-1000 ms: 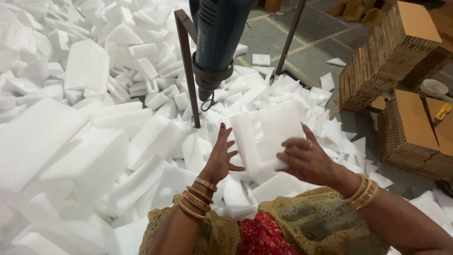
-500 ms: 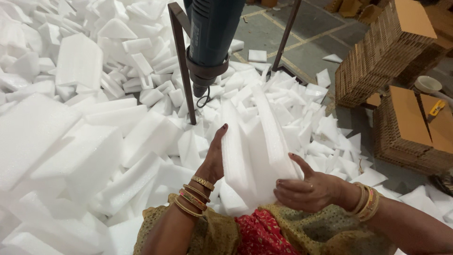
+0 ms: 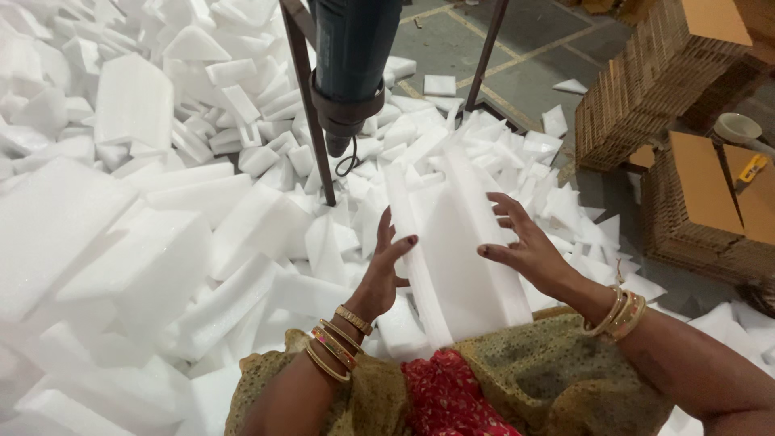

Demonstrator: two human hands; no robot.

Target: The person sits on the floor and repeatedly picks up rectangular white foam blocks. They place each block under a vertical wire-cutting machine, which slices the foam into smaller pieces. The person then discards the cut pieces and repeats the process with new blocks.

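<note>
**Foam slab steadied between two hands**

While white foam offcuts (image 3: 153, 242) crowded the floor to the left and ahead, the only bare room lay at the upper right, where grey concrete floor (image 3: 525, 56) showed between the foam pile and the stacked cardboard pieces (image 3: 646, 105). A dark power tool (image 3: 351, 64) hung from a metal frame (image 3: 311, 105) just beyond the slab's far end.

Half a second earlier the long foam slab (image 3: 464, 258) had stood raised on edge, gripped from beneath by the right hand; now it lay flatter, running from the lap toward the tool.

The left hand (image 3: 387, 270) pressed its open palm against the slab's left edge, fingers spread upward. The right hand (image 3: 521, 246) rested on the right side, fingers splayed wide, not clasped around it. Bangles (image 3: 335, 339) ringed both wrists.
</note>
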